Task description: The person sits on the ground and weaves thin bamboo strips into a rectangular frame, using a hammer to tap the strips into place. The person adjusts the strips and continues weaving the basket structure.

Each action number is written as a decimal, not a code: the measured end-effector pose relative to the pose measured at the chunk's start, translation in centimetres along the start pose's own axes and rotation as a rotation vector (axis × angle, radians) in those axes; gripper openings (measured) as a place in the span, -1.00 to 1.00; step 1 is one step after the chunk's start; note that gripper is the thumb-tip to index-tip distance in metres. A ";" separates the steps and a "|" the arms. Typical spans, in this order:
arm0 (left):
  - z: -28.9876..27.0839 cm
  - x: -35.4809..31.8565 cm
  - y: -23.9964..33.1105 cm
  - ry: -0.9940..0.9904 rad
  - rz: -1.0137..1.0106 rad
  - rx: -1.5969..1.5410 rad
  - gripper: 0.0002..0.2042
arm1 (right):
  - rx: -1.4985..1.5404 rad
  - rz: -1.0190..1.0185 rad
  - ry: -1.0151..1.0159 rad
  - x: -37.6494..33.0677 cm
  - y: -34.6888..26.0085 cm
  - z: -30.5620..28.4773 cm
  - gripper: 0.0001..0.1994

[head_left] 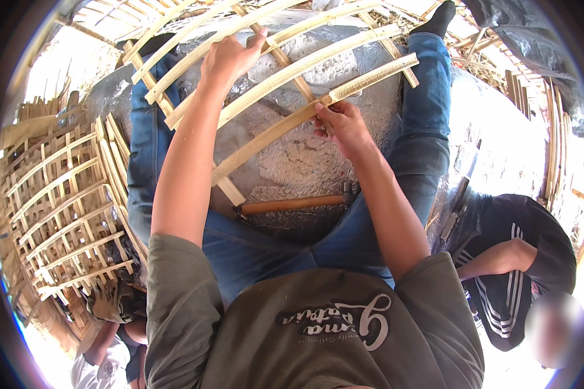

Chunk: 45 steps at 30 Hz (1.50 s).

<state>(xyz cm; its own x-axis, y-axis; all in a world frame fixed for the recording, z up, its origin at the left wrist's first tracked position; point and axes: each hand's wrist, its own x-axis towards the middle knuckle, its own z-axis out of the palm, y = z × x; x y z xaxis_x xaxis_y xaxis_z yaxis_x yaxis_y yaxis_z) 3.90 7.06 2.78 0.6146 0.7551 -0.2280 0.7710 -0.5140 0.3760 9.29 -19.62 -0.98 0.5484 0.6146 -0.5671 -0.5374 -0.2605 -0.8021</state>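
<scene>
A lattice of pale bamboo slats (pixel 305 67) lies between my spread legs, its curved lengths crossing several straighter strips. My left hand (pixel 230 58) is closed on a slat at the far part of the lattice, thumb stretched out along it; the fingertips are hidden. Nearer to me, my right hand (pixel 344 126) pinches the nearest slat (pixel 266 141) where a cross strip meets it, with the fingers curled underneath. Close to my lap lies a hammer (pixel 292 204) with a wooden handle, its dark head toward the right.
Several finished-looking bamboo lattices (pixel 65 207) are stacked at left, near a person's gloved hand (pixel 107 301). Another person in dark clothes (pixel 499 259) sits at right. Under the lattice is a grey, rough stone surface (pixel 298 162). Bamboo strips (pixel 555 142) stand at far right.
</scene>
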 end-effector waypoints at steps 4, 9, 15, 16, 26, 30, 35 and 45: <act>0.4 -0.3 -0.7 -0.037 -0.009 -0.084 -0.06 | -0.064 0.047 0.010 0.2 -1.8 -0.7 -0.71; -0.2 -4.1 1.3 0.265 0.214 0.189 -0.30 | -0.073 0.067 -0.014 0.6 -2.4 -1.8 -0.70; 2.4 -7.1 2.3 0.397 0.838 0.301 -0.47 | -0.099 0.087 -0.044 1.1 -2.8 -2.1 -0.72; 2.5 -7.8 2.7 0.276 0.856 0.279 -0.41 | -0.108 0.094 -0.024 1.0 -3.0 -2.1 -0.72; 4.7 -9.9 1.9 0.166 0.833 0.365 -0.38 | -0.083 0.094 -0.040 0.8 -2.7 -3.0 -0.66; 4.7 -10.1 2.2 0.128 0.797 0.384 -0.38 | -0.095 0.084 -0.019 0.6 -2.9 -2.8 -0.65; 4.6 -10.0 2.3 0.118 0.795 0.354 -0.39 | -0.103 0.040 -0.018 0.5 -2.3 -2.6 -0.61; 4.8 -10.0 2.1 0.138 0.804 0.345 -0.41 | 0.258 0.085 0.317 -3.4 -0.6 0.1 -0.54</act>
<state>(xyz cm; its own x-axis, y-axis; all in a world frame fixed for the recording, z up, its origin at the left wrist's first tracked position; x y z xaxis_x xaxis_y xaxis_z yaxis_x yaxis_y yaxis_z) 0.18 -3.48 1.55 0.9838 0.1438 0.1073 0.1357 -0.9876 0.0793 7.70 -21.50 1.43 0.6435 0.3287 -0.6913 -0.7101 -0.0809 -0.6994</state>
